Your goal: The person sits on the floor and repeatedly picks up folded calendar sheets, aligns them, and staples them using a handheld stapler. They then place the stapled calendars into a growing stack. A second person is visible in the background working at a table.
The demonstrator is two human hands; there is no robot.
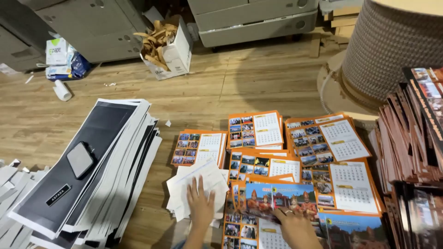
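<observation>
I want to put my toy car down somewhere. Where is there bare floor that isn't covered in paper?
Bare wooden floor lies between the cardboard box of scraps and the big wire spool, above the orange calendar stacks. A narrower strip runs beside the black-and-white sheets. It is crowded around the left hand on white papers and the right hand.

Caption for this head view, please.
Left hand flat on white sheets, right hand on orange calendar pages spread across a wooden floor.

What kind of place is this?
Probably a print shop: stacks of orange calendar pages cover the wooden floor, grey printing machines stand behind, and a big spool of binding wire sits nearby.
</observation>
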